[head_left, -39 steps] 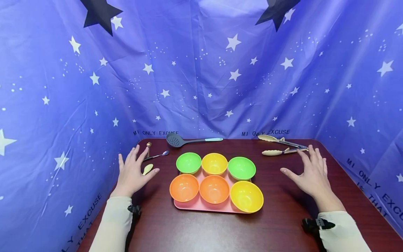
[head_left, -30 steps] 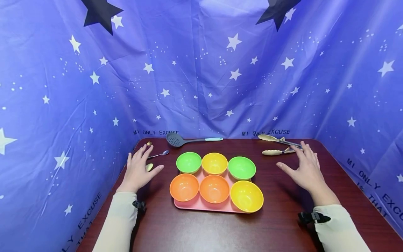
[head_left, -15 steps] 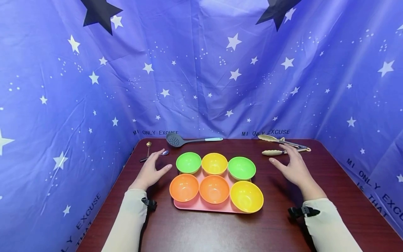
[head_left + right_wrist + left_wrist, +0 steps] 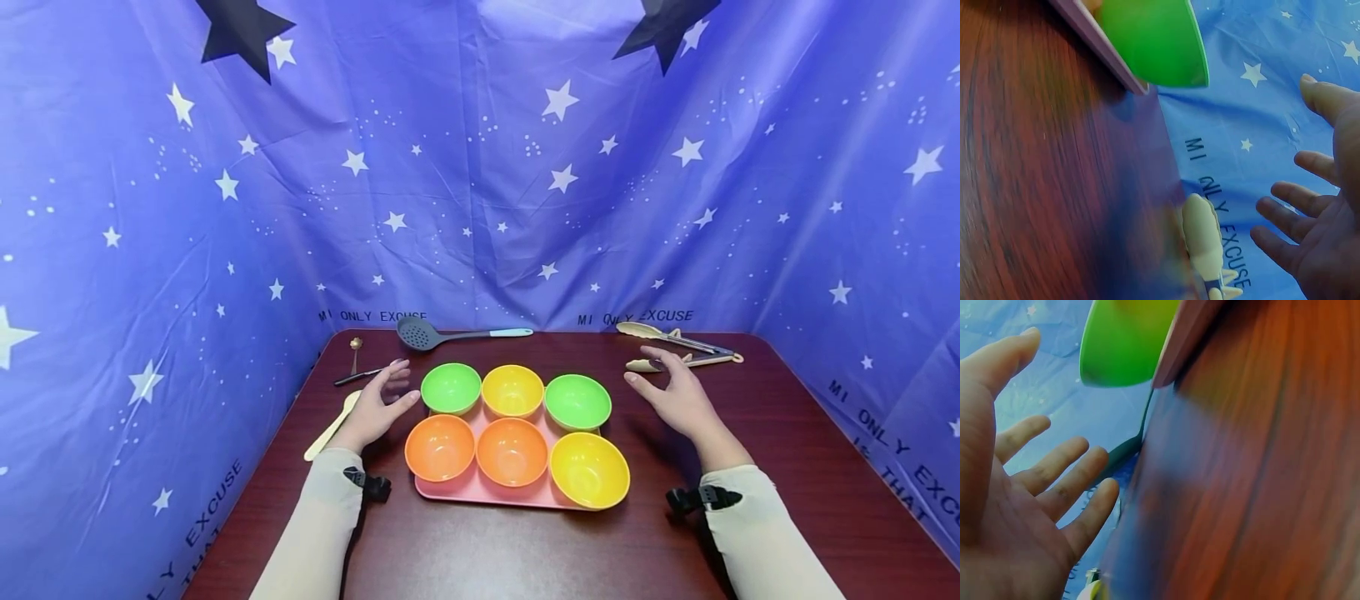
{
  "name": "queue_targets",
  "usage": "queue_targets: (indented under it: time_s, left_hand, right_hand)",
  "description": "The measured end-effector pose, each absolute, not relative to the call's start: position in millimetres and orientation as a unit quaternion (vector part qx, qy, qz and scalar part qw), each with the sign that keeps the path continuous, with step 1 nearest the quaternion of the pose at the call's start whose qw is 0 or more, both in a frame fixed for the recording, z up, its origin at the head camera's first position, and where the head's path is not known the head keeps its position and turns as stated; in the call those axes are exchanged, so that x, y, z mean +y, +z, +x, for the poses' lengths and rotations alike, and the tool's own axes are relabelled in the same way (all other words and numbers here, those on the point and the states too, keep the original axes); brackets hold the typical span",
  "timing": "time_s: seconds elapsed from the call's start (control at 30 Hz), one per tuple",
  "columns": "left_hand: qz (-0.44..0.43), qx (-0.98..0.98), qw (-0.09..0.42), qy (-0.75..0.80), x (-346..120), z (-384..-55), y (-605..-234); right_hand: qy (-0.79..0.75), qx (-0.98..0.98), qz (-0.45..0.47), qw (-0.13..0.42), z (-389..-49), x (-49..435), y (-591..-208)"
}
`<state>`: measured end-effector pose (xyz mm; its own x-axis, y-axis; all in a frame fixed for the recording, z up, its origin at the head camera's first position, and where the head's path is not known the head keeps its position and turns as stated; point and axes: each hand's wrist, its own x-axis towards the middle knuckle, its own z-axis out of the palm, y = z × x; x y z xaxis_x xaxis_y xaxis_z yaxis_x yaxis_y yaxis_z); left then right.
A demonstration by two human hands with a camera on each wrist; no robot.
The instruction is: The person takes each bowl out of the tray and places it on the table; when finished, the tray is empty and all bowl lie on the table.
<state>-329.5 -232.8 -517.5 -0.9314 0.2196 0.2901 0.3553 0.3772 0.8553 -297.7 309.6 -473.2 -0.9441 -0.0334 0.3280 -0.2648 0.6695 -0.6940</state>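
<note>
A pink tray (image 4: 480, 490) in mid-table bears two rows of bowls. At the back are a left green bowl (image 4: 450, 388), a small yellow bowl (image 4: 512, 390) and a right green bowl (image 4: 577, 402). In front stand a left orange bowl (image 4: 439, 448), a middle orange bowl (image 4: 512, 452) and a larger yellow bowl (image 4: 589, 470). My left hand (image 4: 375, 410), fingers spread and holding nothing, hovers just left of the tray. My right hand (image 4: 678, 403) is likewise spread and bare, to the tray's right, overlapping the tongs (image 4: 693, 343) in the head view.
Along the back lies a grey slotted skimmer (image 4: 420, 335) with a pale blue handle end. At the left are a cream spoon (image 4: 330, 429), a small gold spoon (image 4: 356, 350) and a dark-handled spoon (image 4: 352, 377). Starry blue cloth (image 4: 480, 208) encloses the table's back and sides.
Both hands have moved inward toward the tray, the left one rightward and the right one leftward. The cream spoon has come into fuller view. Bowls and tray have stayed put.
</note>
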Motion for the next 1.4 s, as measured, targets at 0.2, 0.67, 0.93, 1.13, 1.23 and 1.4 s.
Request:
queue_targets:
  time_s: [0.2,0.67,0.93,1.13,1.23,1.4]
  left_hand:
    - [-0.199,-0.801,0.051,-0.562,-230.3,-334.8,-529.5]
    - [-0.217,-0.808,0.033,-0.546,-225.3,-338.7,-539.6]
    - [-0.211,-0.808,0.031,-0.550,-218.9,-331.4,-534.9]
    - [-0.211,-0.805,0.032,-0.554,-213.1,-323.6,-525.3]
    - [-0.205,-0.807,0.034,-0.552,-214.3,-327.2,-530.2]
    - [-0.200,-0.803,0.026,-0.560,-219.6,-334.7,-540.1]
  right_hand:
    - [0.447,-0.880,0.093,0.127,-299.6,301.1,-478.8]
    - [0.543,-0.832,0.102,0.038,-297.9,277.6,-484.9]
    - [0.574,-0.813,0.095,-0.006,-298.7,271.5,-492.9]
    - [0.583,-0.806,0.096,-0.033,-300.4,268.4,-496.8]
    - [0.589,-0.802,0.092,-0.044,-301.6,267.6,-500.0]
    - [0.598,-0.795,0.088,-0.059,-302.8,265.3,-502.8]
